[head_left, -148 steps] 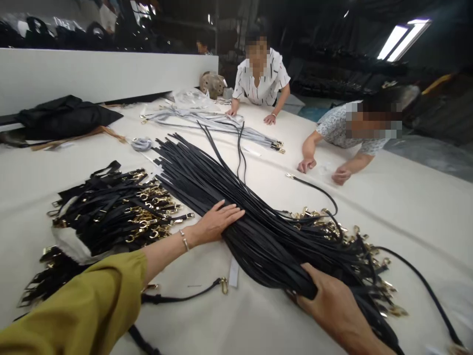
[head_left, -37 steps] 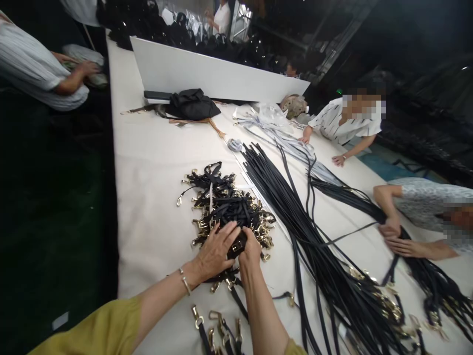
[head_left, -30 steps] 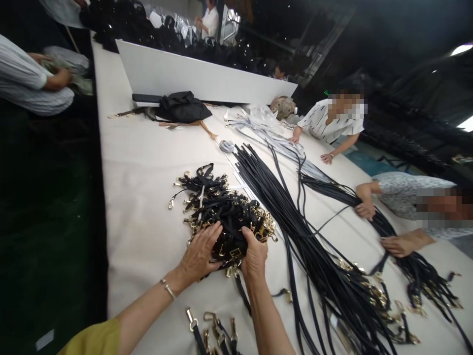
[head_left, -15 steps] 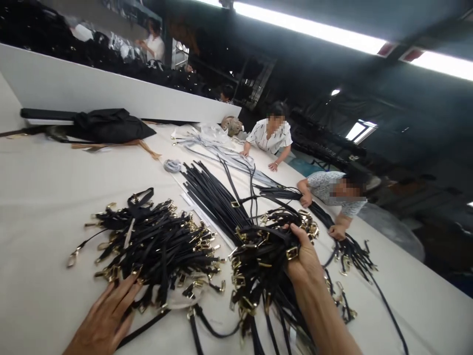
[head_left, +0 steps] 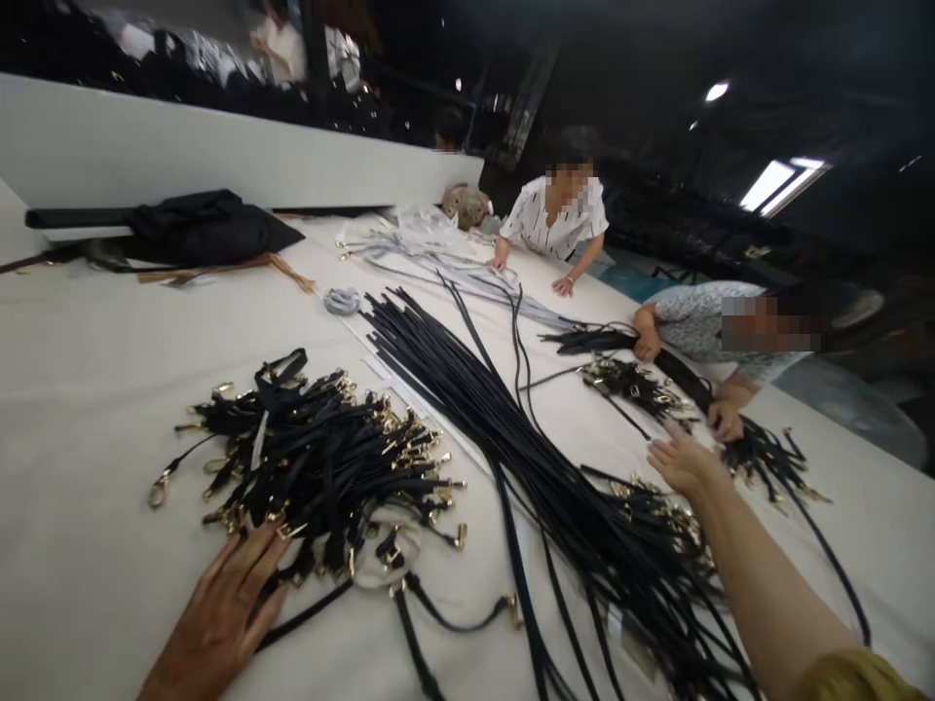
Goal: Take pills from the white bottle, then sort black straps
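My left hand (head_left: 226, 604) lies flat with its fingers stretched out. Its fingertips touch the near edge of a heap of short black straps (head_left: 314, 458) with gold-coloured clasps. My right hand (head_left: 691, 462) reaches out to the right, fingers extended and slightly blurred, with nothing visible in it. Just beyond it rests a smaller bunch of black straps with metal buckles (head_left: 639, 385). Long black straps (head_left: 504, 438) run diagonally between my hands, and gold buckles (head_left: 672, 516) cluster at their near right end, beneath my right forearm.
Across the white table (head_left: 109, 389), one person (head_left: 559, 209) leans over grey straps (head_left: 453, 282). Another person (head_left: 716, 321) grips a black strap bundle (head_left: 683, 380) close to my right hand. A black cloth bundle (head_left: 211, 229) and a grey coil (head_left: 342, 301) lie farther back.
My right hand has let go of the buckled strap bunch and moved right. That bunch now appears to lie on the table beyond it. My left hand stays at the heap.
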`<state>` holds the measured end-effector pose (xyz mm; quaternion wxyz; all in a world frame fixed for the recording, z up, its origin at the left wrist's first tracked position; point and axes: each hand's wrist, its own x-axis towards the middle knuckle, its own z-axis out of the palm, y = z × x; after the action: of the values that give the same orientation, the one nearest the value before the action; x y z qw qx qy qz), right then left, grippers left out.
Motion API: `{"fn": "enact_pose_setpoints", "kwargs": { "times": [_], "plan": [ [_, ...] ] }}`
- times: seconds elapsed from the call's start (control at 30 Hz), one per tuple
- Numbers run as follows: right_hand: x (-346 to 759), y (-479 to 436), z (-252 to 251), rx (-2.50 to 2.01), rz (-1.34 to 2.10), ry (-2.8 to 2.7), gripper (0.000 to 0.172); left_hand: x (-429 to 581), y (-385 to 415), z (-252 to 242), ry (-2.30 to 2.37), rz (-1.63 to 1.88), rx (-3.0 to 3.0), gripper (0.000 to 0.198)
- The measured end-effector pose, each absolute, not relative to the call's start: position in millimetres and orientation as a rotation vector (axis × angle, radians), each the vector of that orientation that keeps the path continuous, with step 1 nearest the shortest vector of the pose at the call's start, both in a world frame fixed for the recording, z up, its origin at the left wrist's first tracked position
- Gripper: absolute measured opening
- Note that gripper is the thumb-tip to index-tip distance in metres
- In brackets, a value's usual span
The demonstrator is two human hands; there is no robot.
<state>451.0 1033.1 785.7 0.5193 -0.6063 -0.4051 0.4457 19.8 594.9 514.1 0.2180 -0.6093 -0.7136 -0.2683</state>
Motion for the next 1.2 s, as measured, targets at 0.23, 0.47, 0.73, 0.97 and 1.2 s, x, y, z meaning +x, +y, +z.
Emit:
{"fn": "enact_pose_setpoints", "kwargs": {
  "times": [0.23, 0.47, 0.73, 0.97, 1.2],
  "plan": [
    [474, 869, 723, -1.671, 1.399, -1.001, 0.034, 34, 595, 539, -2.051, -0.738, -1.751, 0.068],
    [479, 750, 713, -1.851, 1.477, -1.364, 0.058, 33, 597, 534, -2.058, -0.822, -1.72, 0.062],
    [369, 672, 696, -1.594, 1.565, -2.406, 0.047, 42, 593, 540, -2.178, -0.907, -1.724, 0.051],
    [366, 598, 714, -1.476, 1.411, -2.923, 0.045, 44, 593, 540, -2.227, -0.957, -1.734, 0.05],
    [452, 530, 696, -1.823, 1.145, -2.851, 0.053, 44, 596, 553, -2.278, -1.008, -1.792, 0.047]
  ]
}}
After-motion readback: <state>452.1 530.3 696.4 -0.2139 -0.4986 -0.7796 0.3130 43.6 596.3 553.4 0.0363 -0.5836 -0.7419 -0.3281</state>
